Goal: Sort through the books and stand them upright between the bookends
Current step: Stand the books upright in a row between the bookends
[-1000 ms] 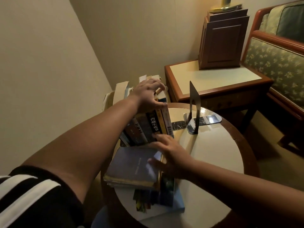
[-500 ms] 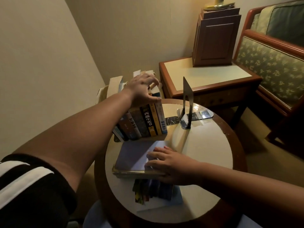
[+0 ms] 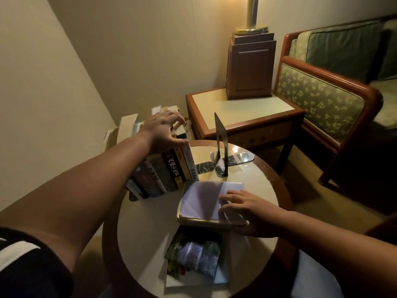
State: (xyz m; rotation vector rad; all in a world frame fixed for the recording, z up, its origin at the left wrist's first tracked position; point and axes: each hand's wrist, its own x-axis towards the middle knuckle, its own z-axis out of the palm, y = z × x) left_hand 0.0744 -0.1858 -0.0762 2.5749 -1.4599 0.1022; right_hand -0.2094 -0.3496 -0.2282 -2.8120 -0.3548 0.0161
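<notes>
Books: row of upright paperback books [image 3: 169, 168], dark and yellow spines, stands under the left grip [image 3: 163, 131], tops tilted toward that grip's left. Left grip curls over the top edges, thumb against the outermost book, holding the row.

Flat lavender glossy-covered book [image 3: 204, 196] lies under the right grip [image 3: 242, 209]. Fingers are spread straight on the cover, pressing, not clasping. Thumb is hidden, so I cannot tell whether it hooks the edge.

Thin black metal bookend [image 3: 220, 145] stands beyond the right grip, well apart from the row, with an open gap between. Colourful picture-covered book [image 3: 195, 257] lies nearer than the right grip, partly under the lavender one, close to the rim of the round cream-topped wooden counter [image 3: 146, 233].

Risks, as judged:
- The row depends on the left grip. If it lets go before the gap fills, the row may slump or fan toward the bookend.
- The glossy cover may slip under flat fingers.
- Dragging the lavender book could carry the lower one over the rim.
- A tilted insert could knock the bookend.
</notes>
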